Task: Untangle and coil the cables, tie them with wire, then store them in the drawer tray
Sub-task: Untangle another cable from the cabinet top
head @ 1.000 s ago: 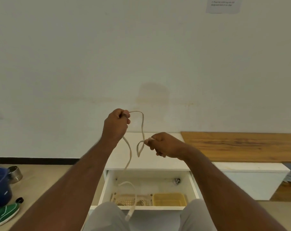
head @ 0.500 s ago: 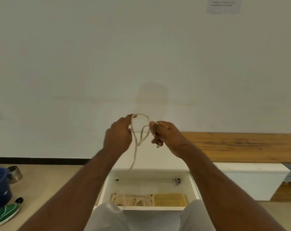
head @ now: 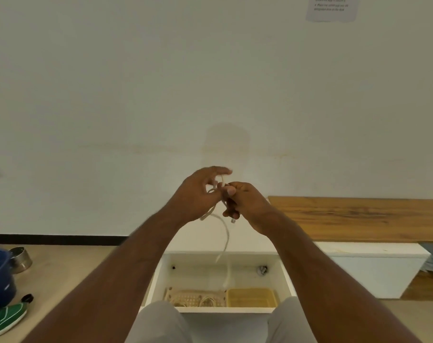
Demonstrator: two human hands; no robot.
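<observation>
Pale wall behind; both hands, left hand (head: 195,196) & right hand (head: 245,201), fingers clamped on thin white cable (head: 224,233), coiling midway; tying, storing in open white drawer (head: 161,276) prob. left.

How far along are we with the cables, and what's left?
Done: a coiled cable seems to lie already in the beige tray of the open drawer. In hand: left hand and right hand gather the white cable, its tail hanging loose. Left: finish coiling, tie it, store it. The yellow tray looks empty.
</observation>
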